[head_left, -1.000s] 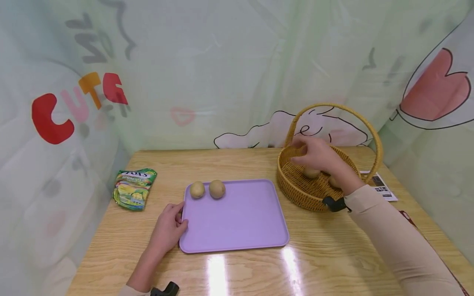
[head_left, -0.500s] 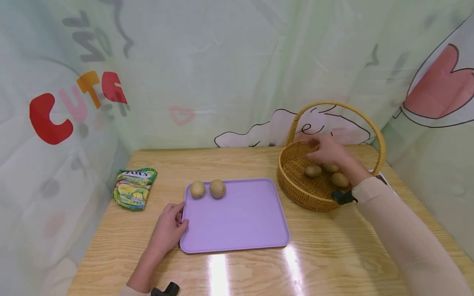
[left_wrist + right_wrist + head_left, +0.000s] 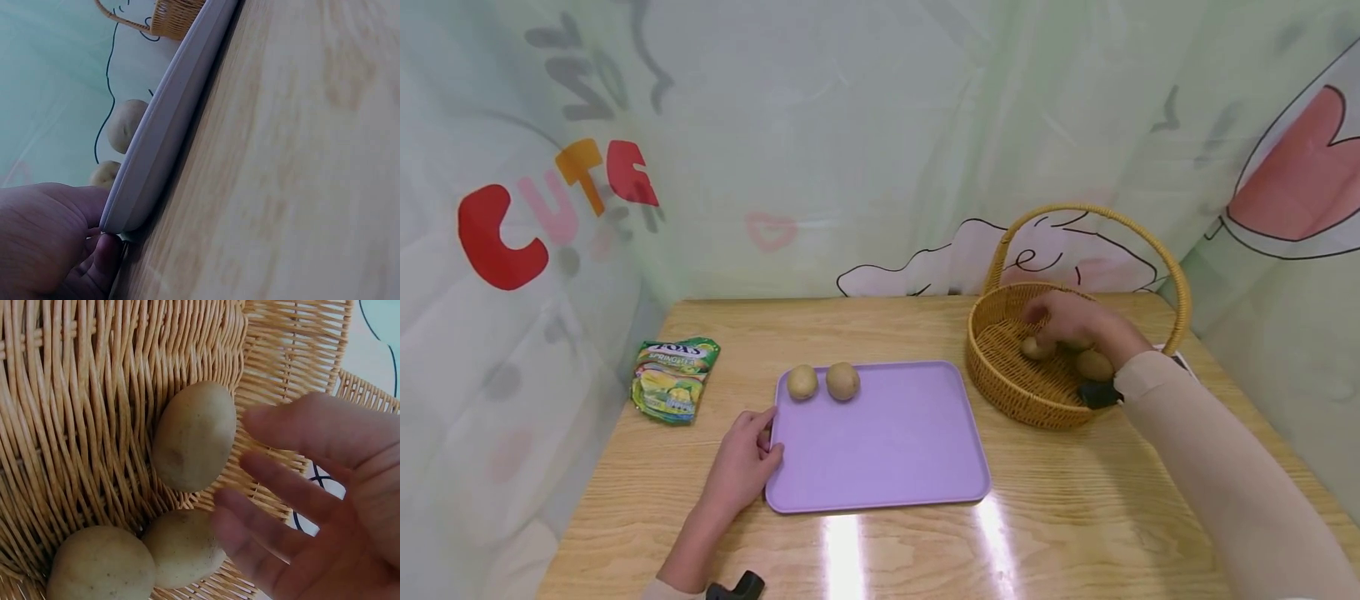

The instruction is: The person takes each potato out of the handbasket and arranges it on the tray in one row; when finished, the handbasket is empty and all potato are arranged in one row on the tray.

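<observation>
My left hand (image 3: 739,460) grips the left edge of a purple tray (image 3: 880,450), thumb over the rim and fingers at its underside in the left wrist view. Two potatoes sit at the tray's back left corner, a smaller potato (image 3: 802,382) beside a larger potato (image 3: 843,382). Inside the wicker basket (image 3: 1007,385), my right hand (image 3: 1063,321) reaches down with fingers spread and relaxed. Its fingertips are close to an oval potato (image 3: 195,436) in the right wrist view. Two more potatoes lie nearby, a round potato (image 3: 103,565) and another potato (image 3: 182,549) behind it.
A tall handle (image 3: 1165,258) arches over the basket at the back right. A green candy bag (image 3: 673,379) lies on the wooden table (image 3: 1060,517) at the left. Part of a printed card (image 3: 1180,360) shows behind the basket. A printed curtain (image 3: 820,167) hangs around the table.
My right hand has lowered into the basket, toward the oval potato. The left hand keeps its hold on the tray. The head view has shifted slightly.
</observation>
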The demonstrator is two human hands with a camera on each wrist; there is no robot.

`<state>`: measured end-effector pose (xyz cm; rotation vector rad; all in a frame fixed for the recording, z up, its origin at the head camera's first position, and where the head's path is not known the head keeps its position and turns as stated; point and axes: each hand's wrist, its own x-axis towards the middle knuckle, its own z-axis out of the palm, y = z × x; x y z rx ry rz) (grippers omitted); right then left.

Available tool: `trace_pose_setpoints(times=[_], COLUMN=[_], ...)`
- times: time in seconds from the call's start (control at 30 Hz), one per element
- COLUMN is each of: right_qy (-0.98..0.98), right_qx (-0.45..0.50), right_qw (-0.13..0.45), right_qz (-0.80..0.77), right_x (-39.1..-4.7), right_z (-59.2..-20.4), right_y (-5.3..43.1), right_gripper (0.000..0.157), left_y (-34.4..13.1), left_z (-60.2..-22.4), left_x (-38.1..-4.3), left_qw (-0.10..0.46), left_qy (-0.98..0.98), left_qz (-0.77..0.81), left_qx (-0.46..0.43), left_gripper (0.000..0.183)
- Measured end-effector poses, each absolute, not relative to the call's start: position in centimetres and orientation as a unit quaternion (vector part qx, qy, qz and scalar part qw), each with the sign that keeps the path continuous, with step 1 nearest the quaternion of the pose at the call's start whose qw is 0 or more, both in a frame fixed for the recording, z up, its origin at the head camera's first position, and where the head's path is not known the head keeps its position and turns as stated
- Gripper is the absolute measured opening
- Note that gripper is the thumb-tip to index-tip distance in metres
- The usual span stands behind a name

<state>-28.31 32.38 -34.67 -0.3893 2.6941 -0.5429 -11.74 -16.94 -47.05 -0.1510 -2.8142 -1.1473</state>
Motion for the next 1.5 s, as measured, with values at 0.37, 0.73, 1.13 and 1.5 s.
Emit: trace_pose_setpoints(times=[0.37,0.73,1.13,1.5], right_qy=[0.946,0.947,0.963,0.964], right_qx=[-0.187,-0.215,-0.171,-0.213], right_qw=[0.218,0.216,0.175,0.098], right_qz=[-0.152,-0.1,-0.11,-0.122], right_x=[-29.1,-29.5,-29.7,-29.1], right_z=[-36.1,-36.3,-35.8,-33.9], right_y=[32.8,32.1,31.6,30.5], right_gripper=[0.032,0.018,0.033,0.032], left_y=[-16.9,-16.9,-16.8,-16.8], left_z=[-47.2,-47.0,-47.0,-46.9], left_x=[-11.7,-11.6,-11.7,-11.6], left_qw=[0.058,0.045,0.055,0.048], left_qy=[-0.923,-0.927,-0.925,-0.925], left_qz=[-0.377,-0.37,-0.373,-0.374], left_qx=[-0.055,-0.045,-0.049,-0.046], left_gripper=[0.054,0.055,0.054,0.054])
